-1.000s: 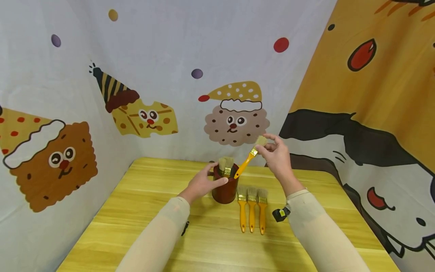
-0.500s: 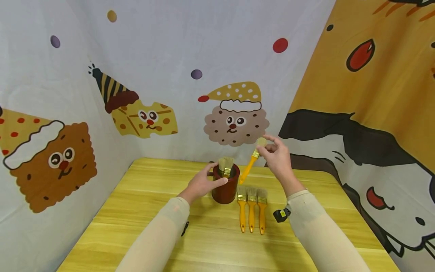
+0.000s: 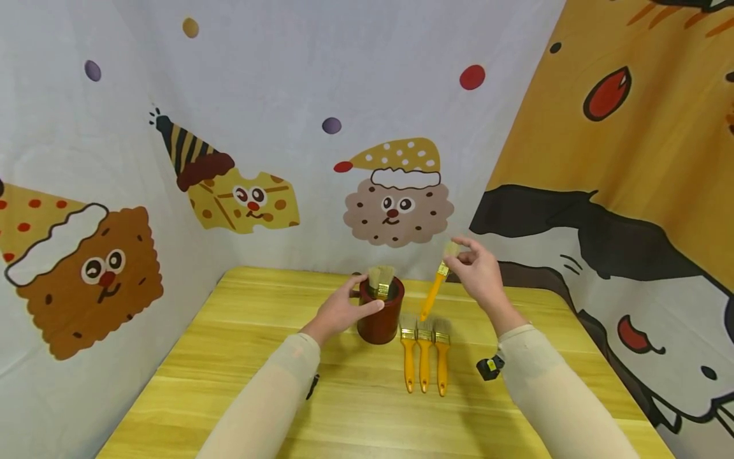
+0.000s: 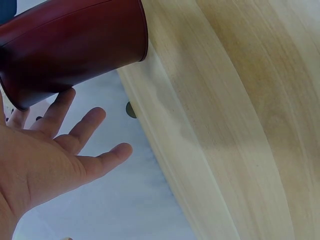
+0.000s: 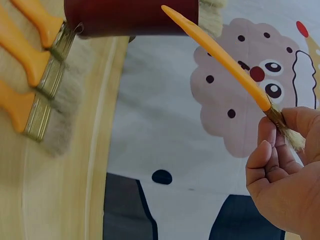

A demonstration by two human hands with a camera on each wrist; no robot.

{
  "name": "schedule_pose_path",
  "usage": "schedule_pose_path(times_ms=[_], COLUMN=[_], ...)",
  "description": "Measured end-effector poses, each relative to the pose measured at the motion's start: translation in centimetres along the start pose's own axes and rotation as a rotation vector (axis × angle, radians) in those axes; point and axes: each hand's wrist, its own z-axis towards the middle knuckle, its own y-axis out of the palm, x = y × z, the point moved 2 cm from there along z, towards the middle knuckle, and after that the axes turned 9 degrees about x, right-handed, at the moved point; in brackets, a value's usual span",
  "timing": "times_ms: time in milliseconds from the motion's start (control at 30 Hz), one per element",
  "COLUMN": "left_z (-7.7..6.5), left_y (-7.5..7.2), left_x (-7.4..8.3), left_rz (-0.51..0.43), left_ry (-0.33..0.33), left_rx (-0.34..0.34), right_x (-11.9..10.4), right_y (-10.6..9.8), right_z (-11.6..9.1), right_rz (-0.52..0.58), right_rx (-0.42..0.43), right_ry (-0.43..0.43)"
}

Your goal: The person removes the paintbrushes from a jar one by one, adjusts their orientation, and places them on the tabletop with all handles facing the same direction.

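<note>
Pale wooden table [image 3: 201, 347]: mug [image 3: 383, 325], three brushes [image 3: 424, 357].

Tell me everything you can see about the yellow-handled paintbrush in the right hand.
The yellow-handled, pale-bristled paintbrush has a smooth, gently curved handle and a gold-coloured, metal-looking band. The bare right hand pinches it at the bristle end, partly hiding the bristles, so it hangs upside down and tilted. It is in the air, right of the dark red cylindrical container; only the hand touches it.
</note>
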Motion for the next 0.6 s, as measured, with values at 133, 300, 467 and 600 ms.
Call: schedule_pose_path(times_ms=[133, 300, 467, 600], left_z=[-0.1, -0.2, -0.1, 0.0], left_y=[0.0, 0.0, 0.1, 0.0], left_x=[0.0, -0.1, -0.3, -0.1], left_rz=[0.002, 0.003, 0.020, 0.009], left_ry=[0.001, 0.004, 0.004, 0.002], left_rx=[0.002, 0.006, 0.004, 0.003], right_x=[0.6, 1.9, 3.8, 5.1], right_y=[-0.6, -0.8, -1.0, -1.4], right_z=[-0.1, -0.3, -0.6, -0.9], right_rz=[-0.022, -0.120, -0.217, -0.244], right_rx=[-0.028, -0.076, -0.141, -0.187], right_ry=[0.003, 0.003, -0.027, -0.034])
